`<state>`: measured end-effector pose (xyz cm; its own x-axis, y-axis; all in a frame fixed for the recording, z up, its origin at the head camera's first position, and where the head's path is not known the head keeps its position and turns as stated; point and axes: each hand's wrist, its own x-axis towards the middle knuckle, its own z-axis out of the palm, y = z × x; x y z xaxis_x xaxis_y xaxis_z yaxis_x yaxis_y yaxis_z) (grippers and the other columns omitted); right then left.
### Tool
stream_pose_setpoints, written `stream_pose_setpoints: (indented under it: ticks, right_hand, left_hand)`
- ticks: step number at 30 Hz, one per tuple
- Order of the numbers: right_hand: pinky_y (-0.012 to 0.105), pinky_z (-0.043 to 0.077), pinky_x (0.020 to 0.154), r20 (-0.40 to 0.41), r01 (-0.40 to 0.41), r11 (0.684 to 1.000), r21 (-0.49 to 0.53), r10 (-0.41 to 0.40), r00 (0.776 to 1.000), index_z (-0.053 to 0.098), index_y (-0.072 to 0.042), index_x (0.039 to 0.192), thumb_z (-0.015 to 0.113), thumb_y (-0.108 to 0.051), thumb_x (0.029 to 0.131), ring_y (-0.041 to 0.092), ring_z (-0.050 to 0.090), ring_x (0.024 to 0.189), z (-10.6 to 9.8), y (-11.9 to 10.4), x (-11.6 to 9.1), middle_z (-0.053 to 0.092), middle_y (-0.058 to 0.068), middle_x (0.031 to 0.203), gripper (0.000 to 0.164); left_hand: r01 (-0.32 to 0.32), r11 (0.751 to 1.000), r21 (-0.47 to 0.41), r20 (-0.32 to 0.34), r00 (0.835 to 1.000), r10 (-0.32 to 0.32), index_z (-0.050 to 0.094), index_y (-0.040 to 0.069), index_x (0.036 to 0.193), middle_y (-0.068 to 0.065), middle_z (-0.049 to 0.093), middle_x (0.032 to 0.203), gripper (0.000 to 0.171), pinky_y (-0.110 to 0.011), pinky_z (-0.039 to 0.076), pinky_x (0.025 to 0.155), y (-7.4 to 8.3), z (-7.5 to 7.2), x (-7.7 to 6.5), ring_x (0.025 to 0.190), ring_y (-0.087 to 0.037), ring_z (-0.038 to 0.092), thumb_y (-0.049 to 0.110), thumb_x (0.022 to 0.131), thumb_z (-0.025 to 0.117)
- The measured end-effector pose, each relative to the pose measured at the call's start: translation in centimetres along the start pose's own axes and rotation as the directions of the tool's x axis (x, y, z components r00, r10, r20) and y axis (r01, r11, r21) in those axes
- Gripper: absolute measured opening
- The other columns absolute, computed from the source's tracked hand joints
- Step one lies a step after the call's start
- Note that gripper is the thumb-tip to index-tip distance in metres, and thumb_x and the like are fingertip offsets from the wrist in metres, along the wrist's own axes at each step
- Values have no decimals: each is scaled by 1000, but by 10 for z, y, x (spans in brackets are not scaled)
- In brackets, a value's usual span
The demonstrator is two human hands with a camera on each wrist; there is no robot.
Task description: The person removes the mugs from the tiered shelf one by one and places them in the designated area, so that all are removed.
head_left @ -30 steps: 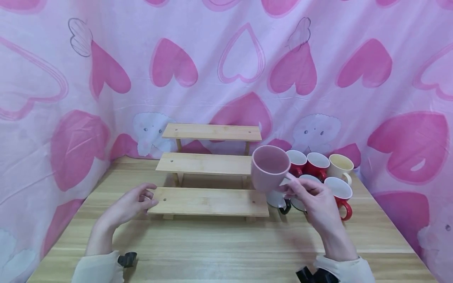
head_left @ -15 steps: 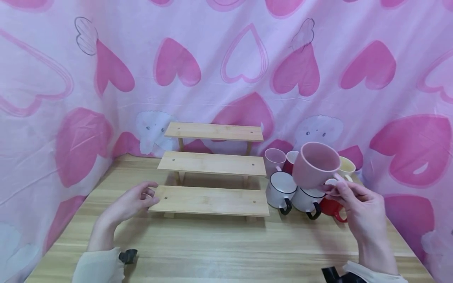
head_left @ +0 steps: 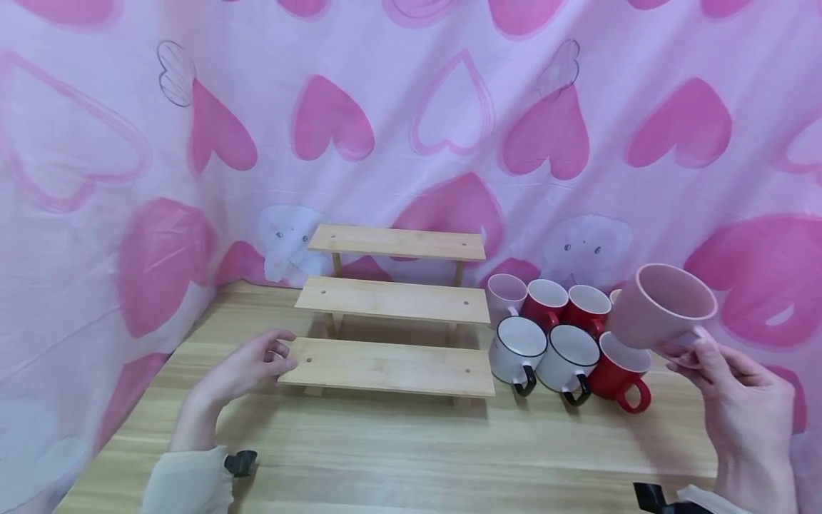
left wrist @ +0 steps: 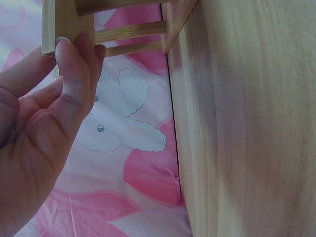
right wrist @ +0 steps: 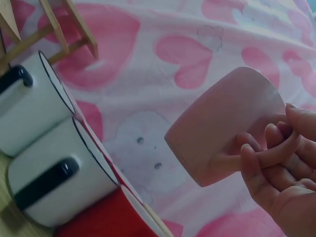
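A three-tier wooden shelf (head_left: 385,368) stands on the table. My left hand (head_left: 253,364) pinches the left end of its lowest board; the left wrist view shows the fingertips (left wrist: 69,54) on either side of the board's edge (left wrist: 49,29). Off to the right, my right hand (head_left: 738,400) holds a pink mug (head_left: 642,314) by its handle (right wrist: 276,155), raised above the other mugs and tilted. Under and left of it stand two white mugs with black rims and handles, one nearer the shelf (head_left: 516,350) and one beside it (head_left: 565,360), plus a red mug (head_left: 616,375).
Behind that front row stand another pink mug (head_left: 504,296), two red mugs with white insides, left (head_left: 536,310) and right (head_left: 587,310), and a mostly hidden yellowish one (head_left: 615,294). A pink heart-patterned cloth (head_left: 385,143) hangs behind and at both sides of the wooden table (head_left: 359,457).
My right hand has carried the pink mug rightward, from beside the shelf to the right end of the mug group. The left hand stays at the lowest board. The head view has shifted slightly.
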<state>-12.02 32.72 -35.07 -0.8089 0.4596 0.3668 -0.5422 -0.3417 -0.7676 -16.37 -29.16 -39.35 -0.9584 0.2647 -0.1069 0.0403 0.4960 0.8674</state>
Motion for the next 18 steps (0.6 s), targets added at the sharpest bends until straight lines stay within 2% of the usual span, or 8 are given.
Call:
stream_pose_setpoints:
  ticks: [6,9,14,18]
  right_hand:
    - [37,58,66,15,-29,994,104,28,1000,58,23,112,51,17,92,30,71,72,-33,-2,12,69,25,82,23]
    - [41,57,69,49,-66,978,196,58,997,61,22,108,46,18,93,33,71,76,-49,0,17,69,27,82,22]
    - [46,56,72,119,-42,956,292,7,993,58,28,101,38,19,96,40,69,81,-71,11,22,66,33,84,22]
    - [44,56,70,150,-33,948,316,-15,989,57,28,101,35,18,97,38,70,80,-87,21,22,66,33,84,25]
  left_hand:
    - [-9,1000,-8,-1,1000,9,39,-6,137,-17,54,105,57,-43,57,71,-1,2,2,84,-25,60,16,93,68]
    - [-12,1000,-8,-4,1000,12,39,-6,137,-17,54,105,57,-43,57,71,-1,1,2,83,-25,59,16,93,68]
    - [-5,1000,1,-3,1000,5,39,-6,137,-16,54,104,56,-41,56,71,-1,1,0,81,-25,59,16,93,68]
    - [-10,1000,22,-5,1000,10,40,-5,137,-16,54,105,56,-40,56,73,-1,0,1,81,-25,60,16,94,68]
